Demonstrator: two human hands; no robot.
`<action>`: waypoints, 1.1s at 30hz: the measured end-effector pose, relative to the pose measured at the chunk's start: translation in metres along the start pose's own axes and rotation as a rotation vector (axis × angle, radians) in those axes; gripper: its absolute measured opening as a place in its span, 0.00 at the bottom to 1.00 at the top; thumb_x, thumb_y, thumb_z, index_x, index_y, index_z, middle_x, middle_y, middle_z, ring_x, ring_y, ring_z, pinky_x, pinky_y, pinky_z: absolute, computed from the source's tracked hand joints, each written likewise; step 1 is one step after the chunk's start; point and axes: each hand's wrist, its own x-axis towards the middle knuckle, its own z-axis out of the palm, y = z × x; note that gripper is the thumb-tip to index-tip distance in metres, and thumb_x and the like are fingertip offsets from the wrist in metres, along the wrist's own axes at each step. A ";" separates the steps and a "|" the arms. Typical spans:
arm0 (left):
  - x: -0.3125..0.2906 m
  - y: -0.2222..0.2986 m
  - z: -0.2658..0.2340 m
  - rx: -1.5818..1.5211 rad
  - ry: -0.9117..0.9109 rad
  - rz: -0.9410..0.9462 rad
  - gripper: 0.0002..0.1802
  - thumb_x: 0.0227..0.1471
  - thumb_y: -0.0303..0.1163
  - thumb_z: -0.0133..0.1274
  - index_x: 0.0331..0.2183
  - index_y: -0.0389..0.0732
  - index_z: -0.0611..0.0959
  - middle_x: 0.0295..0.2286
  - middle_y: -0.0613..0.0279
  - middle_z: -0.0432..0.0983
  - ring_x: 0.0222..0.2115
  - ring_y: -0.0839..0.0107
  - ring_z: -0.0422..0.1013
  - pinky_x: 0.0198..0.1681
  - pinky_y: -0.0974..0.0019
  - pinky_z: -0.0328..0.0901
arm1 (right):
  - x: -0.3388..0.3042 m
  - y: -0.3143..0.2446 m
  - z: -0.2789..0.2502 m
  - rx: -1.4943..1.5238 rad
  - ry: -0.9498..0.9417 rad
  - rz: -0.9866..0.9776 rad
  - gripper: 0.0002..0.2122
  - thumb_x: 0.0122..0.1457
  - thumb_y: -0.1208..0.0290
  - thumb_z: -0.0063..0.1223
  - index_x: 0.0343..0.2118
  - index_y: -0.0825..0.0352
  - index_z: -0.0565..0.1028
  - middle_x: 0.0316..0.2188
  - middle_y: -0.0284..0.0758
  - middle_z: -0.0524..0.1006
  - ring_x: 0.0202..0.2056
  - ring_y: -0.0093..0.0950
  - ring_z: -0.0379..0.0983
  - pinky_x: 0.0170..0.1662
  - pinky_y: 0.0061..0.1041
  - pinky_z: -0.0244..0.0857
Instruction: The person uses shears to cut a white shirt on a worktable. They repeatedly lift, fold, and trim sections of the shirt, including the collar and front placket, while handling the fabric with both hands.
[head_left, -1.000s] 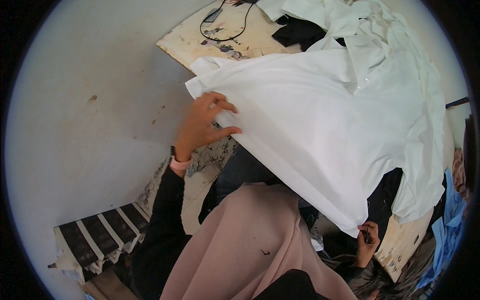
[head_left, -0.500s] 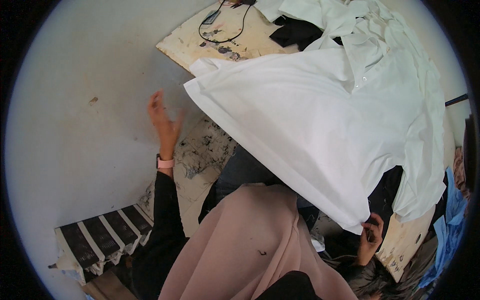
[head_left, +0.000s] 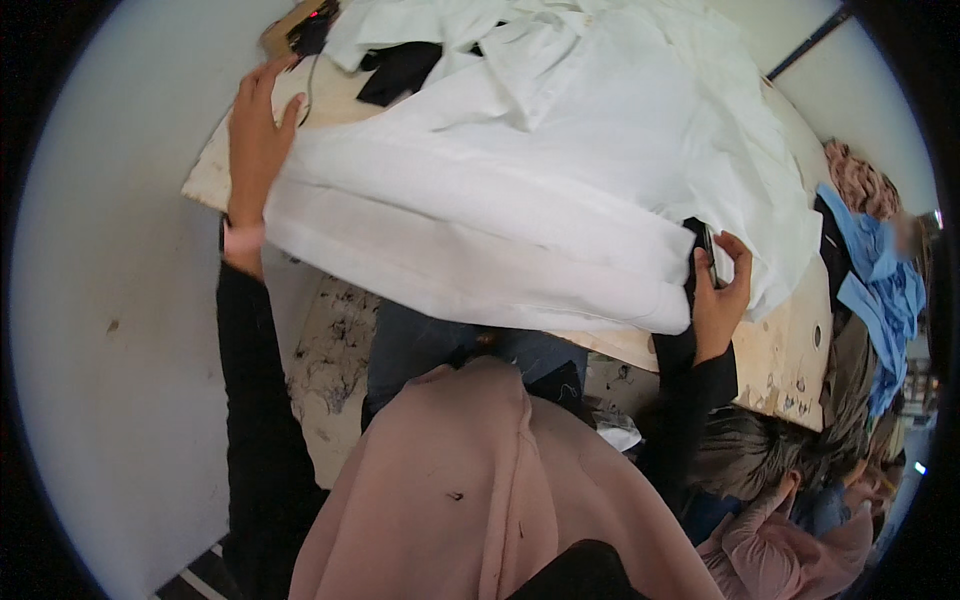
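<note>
A white shirt point(head_left: 500, 235) lies spread over the table, its lower part forming a long folded band along the near edge. My left hand point(head_left: 262, 140) is at the left end of this band, with fingers stretched and thumb apart; it grips nothing. At the right end, my right hand point(head_left: 722, 295) has its fingers bent around a small dark object point(head_left: 708, 255) with a shiny edge, too unclear to name. The shirt's right corner lies just beside these fingers.
The worn wooden table point(head_left: 790, 375) borders the wall on the left. Black cloth point(head_left: 400, 72) and a dark device with a cord point(head_left: 313, 32) are at the back. Blue garments point(head_left: 880, 290) hang at the right. Another person point(head_left: 790, 545) sits at lower right.
My left hand has moved up to the shirt's left end. My right hand has let go of the shirt corner and moved up. The shirt now lies flatter, and the view has shifted right.
</note>
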 end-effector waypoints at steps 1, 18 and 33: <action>-0.008 0.028 0.001 -0.233 -0.059 -0.058 0.20 0.56 0.29 0.57 0.51 0.42 0.78 0.45 0.55 0.76 0.46 0.60 0.71 0.48 0.63 0.64 | -0.010 -0.007 -0.001 0.044 0.046 0.050 0.13 0.59 0.74 0.62 0.45 0.70 0.73 0.38 0.35 0.78 0.44 0.24 0.73 0.43 0.22 0.68; -0.050 0.248 0.038 -0.817 -0.731 0.248 0.16 0.48 0.38 0.65 0.40 0.45 0.86 0.41 0.62 0.81 0.42 0.64 0.75 0.47 0.62 0.67 | -0.121 -0.076 -0.022 0.475 -0.389 0.455 0.07 0.56 0.84 0.61 0.38 0.73 0.77 0.31 0.28 0.77 0.35 0.14 0.70 0.38 0.16 0.64; -0.019 0.258 0.024 -0.970 -0.601 0.457 0.28 0.43 0.27 0.65 0.50 0.44 0.81 0.58 0.56 0.69 0.59 0.57 0.64 0.63 0.54 0.56 | -0.091 -0.081 -0.027 0.916 -0.456 0.674 0.12 0.59 0.74 0.62 0.44 0.74 0.78 0.36 0.33 0.81 0.36 0.19 0.75 0.45 0.20 0.67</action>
